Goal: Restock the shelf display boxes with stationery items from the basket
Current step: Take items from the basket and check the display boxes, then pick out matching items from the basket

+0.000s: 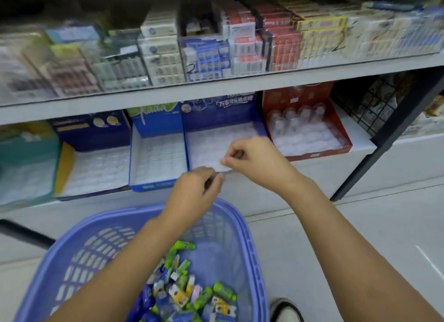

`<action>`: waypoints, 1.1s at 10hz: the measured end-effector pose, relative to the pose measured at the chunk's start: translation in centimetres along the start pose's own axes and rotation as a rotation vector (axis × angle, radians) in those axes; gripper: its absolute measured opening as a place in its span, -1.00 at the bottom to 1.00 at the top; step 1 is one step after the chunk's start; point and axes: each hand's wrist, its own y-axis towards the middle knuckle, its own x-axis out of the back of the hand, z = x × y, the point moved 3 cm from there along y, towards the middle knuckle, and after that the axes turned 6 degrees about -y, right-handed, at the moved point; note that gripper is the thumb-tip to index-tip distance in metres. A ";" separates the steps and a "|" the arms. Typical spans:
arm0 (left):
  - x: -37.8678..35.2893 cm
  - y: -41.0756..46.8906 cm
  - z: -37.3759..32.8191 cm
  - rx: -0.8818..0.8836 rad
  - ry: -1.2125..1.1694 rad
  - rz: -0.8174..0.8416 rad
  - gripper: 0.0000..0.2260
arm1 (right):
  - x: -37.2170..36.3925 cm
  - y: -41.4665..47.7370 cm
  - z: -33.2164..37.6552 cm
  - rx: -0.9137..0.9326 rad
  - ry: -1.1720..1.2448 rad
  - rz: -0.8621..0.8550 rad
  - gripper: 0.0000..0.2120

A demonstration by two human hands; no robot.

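Observation:
A lilac plastic basket (249,244) stands on the floor below me, with several small green, blue and yellow stationery items (182,288) piled in it. Above its far rim my left hand (197,192) and my right hand (249,158) pinch a thin whitish strip or clear tray edge (224,169) between them, at the front of a dark blue display box (223,119). What the strip is stays blurred. To its left sits a blue display box (156,153) with an empty white cell tray.
More display boxes line the lower shelf: a navy and yellow one (91,163) at the left and a red one (310,129) at the right with clear cells. The upper shelf (216,86) carries packed stationery boxes. A black wire rack (374,105) stands at the right. My shoe (286,309) is beside the basket.

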 end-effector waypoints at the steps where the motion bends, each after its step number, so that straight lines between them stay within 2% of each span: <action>1: -0.5 -5.5 6.3 0.224 0.111 0.247 -0.73 | -5.8 -1.2 3.7 0.088 -0.122 0.290 -0.86; 2: -2.7 -10.8 12.9 0.412 0.169 0.476 -0.82 | -13.1 -2.9 4.3 0.020 -0.253 0.600 -0.80; 3: -4.4 -15.1 17.2 0.462 0.228 0.607 -0.71 | -19.5 -5.1 2.2 -0.133 -0.444 0.858 -0.75; 4: -5.7 -17.9 19.3 0.454 0.251 0.664 -0.64 | -24.0 -7.4 -0.2 -0.262 -0.515 1.031 -0.82; 5: -6.5 -18.2 20.1 0.447 0.228 0.668 -0.69 | -27.1 -8.9 -2.0 -0.290 -0.524 0.974 -0.85; 6: -6.6 -16.9 20.6 0.475 0.182 0.589 -0.70 | -29.5 -10.5 -5.0 -0.371 -0.592 1.013 -0.66; 7: -7.0 -15.4 21.3 0.458 0.171 0.527 -0.68 | -31.1 -10.9 -6.4 -0.496 -0.475 1.108 -0.61; 8: -8.1 -13.3 21.6 0.374 0.131 0.461 -0.58 | -30.3 -10.9 -6.0 -0.728 -0.369 0.993 -0.65; 9: -9.7 -11.5 21.9 0.304 0.177 0.482 -0.55 | -30.3 -9.8 -6.2 -0.677 -0.311 0.914 -0.84; 10: -11.3 -11.6 22.3 0.248 0.304 0.482 -0.60 | -28.3 -7.2 -4.1 -0.700 -0.243 0.881 -0.64; 11: -12.5 -12.2 22.0 0.234 0.452 0.477 -0.66 | -25.6 -5.9 -3.3 -0.660 -0.111 0.742 -0.74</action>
